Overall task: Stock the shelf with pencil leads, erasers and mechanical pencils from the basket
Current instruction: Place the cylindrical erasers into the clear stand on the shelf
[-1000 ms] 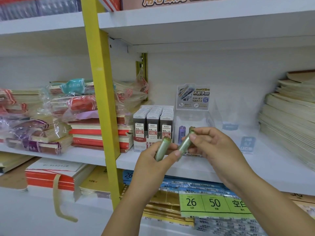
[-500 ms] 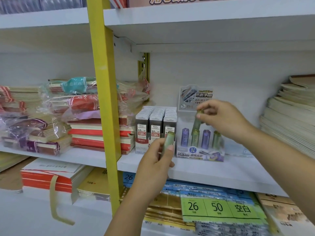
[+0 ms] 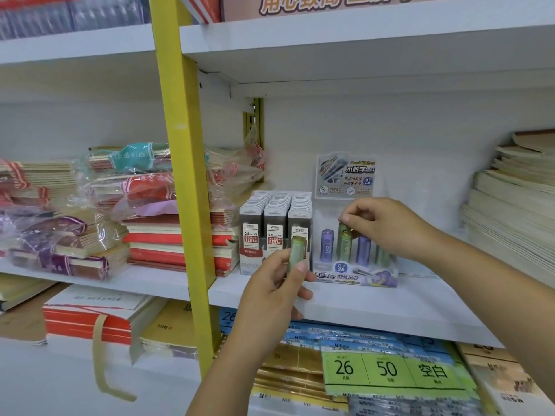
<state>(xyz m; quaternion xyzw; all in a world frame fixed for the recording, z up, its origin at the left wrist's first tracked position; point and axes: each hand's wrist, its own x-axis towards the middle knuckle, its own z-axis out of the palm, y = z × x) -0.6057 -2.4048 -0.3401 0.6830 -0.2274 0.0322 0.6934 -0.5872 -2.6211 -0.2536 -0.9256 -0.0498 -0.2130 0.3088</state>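
Right hand point(image 3: 381, 226) lower; green tube point(image 3: 342, 227) deeper in display box point(image 3: 357, 277)

Lead boxes point(image 3: 274, 232) behind the green tube point(image 3: 297, 250) gripped by the left hand point(image 3: 270, 292): "M&G", "0.5 HB", "100". Display tray point(image 3: 356, 276) under the pinched tube point(image 3: 344, 229) in the right hand point(image 3: 381, 226): "07 2B". Header card point(image 3: 345, 175) above that grip: "不脏手铅芯". Green label point(image 3: 390, 370) below both grips: "26", "50", "空白".

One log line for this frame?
left grip: holds green cylindrical plastic lead tube | right grip: pinches second green lead tube in purple-printed display box
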